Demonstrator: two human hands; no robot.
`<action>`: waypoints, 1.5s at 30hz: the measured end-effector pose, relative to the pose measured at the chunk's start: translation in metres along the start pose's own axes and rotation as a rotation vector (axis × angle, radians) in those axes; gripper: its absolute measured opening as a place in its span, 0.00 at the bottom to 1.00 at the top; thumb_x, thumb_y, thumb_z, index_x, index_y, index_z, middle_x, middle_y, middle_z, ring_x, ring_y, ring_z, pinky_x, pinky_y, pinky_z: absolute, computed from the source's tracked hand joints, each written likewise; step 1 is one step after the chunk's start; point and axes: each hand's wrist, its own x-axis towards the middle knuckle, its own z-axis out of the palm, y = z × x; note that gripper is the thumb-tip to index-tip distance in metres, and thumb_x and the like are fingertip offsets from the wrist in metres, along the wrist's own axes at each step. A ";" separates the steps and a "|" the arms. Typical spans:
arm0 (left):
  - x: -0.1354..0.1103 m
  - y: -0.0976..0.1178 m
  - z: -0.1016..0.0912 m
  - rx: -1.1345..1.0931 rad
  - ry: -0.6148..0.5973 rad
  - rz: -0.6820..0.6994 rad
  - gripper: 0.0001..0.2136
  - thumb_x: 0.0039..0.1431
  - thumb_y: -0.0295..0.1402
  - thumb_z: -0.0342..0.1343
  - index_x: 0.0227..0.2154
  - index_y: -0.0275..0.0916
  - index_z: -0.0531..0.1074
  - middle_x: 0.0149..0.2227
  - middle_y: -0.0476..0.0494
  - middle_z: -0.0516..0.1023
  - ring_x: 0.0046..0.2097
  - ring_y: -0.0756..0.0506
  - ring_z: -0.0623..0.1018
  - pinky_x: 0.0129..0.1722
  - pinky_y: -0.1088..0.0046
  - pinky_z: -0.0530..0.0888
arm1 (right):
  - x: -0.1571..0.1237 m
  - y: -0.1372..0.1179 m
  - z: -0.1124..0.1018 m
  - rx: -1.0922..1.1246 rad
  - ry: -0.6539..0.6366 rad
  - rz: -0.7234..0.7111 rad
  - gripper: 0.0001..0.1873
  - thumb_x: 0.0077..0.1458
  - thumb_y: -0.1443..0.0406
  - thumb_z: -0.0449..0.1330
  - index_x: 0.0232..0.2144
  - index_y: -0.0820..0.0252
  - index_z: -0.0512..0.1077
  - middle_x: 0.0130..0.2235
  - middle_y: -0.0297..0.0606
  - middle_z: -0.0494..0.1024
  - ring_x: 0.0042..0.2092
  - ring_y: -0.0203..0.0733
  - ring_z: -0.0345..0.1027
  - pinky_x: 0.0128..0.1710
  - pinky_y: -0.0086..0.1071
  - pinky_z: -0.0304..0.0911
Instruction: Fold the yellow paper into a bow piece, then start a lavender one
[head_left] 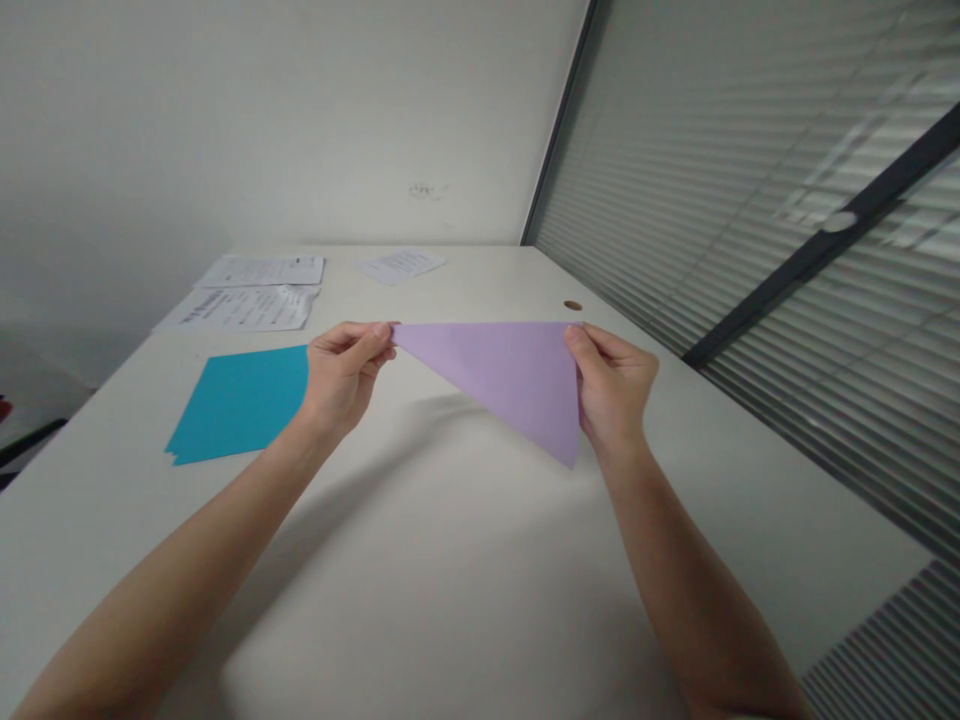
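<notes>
A purple sheet of paper (pixel 510 375), triangular in outline, is stretched between my two hands above the white table (pixel 450 560). My left hand (pixel 349 370) pinches its narrow left corner between thumb and fingers. At the upper right corner, my right hand (pixel 611 380) grips the paper with the thumb on the near side. The top edge runs nearly level, and the lowest corner hangs down near my right wrist. Teal paper sheets (pixel 240 405) lie on the table to the left, partly hidden behind my left hand and forearm.
Printed sheets (pixel 251 307) lie at the table's far left, and another printed page (pixel 403 265) rests near the back wall. A round brown hole (pixel 572 305) marks the tabletop at the far right. Blinds behind glass (pixel 750 200) run along the right side.
</notes>
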 end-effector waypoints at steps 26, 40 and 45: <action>0.000 -0.001 -0.001 -0.003 0.001 -0.030 0.09 0.39 0.32 0.71 0.18 0.41 0.75 0.22 0.51 0.76 0.26 0.53 0.72 0.29 0.75 0.72 | 0.000 -0.004 0.001 -0.053 -0.006 -0.041 0.15 0.50 0.55 0.64 0.21 0.60 0.76 0.19 0.28 0.60 0.23 0.29 0.54 0.22 0.26 0.54; -0.001 -0.003 -0.001 0.003 0.003 -0.029 0.09 0.38 0.34 0.71 0.17 0.41 0.75 0.22 0.51 0.76 0.26 0.53 0.72 0.28 0.74 0.71 | -0.001 -0.002 0.000 -0.055 0.018 -0.022 0.13 0.50 0.55 0.64 0.26 0.59 0.80 0.20 0.28 0.65 0.24 0.30 0.57 0.24 0.26 0.57; -0.001 -0.004 -0.002 0.001 0.002 -0.036 0.09 0.39 0.33 0.71 0.18 0.41 0.75 0.20 0.52 0.74 0.25 0.53 0.72 0.29 0.74 0.71 | 0.000 -0.002 0.000 -0.081 0.026 -0.030 0.12 0.50 0.55 0.64 0.26 0.58 0.80 0.20 0.28 0.65 0.24 0.31 0.58 0.24 0.27 0.58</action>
